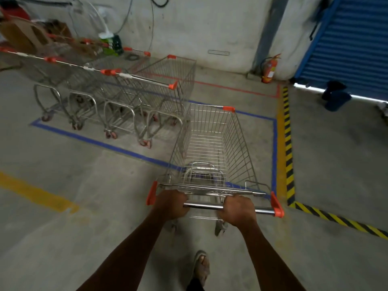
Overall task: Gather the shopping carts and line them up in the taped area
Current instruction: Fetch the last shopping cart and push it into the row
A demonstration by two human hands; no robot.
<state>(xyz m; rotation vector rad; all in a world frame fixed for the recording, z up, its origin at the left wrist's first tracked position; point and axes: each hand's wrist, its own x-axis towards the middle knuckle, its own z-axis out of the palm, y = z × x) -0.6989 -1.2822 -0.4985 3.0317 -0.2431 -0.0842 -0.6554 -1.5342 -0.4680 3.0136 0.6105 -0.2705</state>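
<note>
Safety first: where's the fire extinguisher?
In the head view, the fire extinguisher stands upper right against the wall, beside the blue shutter, past the red tape.

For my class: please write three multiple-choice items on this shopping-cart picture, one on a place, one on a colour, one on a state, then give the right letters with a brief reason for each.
1. Where does the fire extinguisher stand?
A. On the floor by the wall, beside the blue shutter
B. Inside the pushed cart
C. On the yellow floor line

2. What colour is the tape outline around the parked carts?
A. Green
B. Blue
C. White

3. How is the handle bar of the nearest cart held?
A. By the right hand alone
B. By nobody
C. By both hands

Answers:
1 A, it stands against the wall just left of the shutter.
2 B, a blue strip runs along the floor in front of their wheels.
3 C, the left hand and right hand both curl round the bar.
</note>
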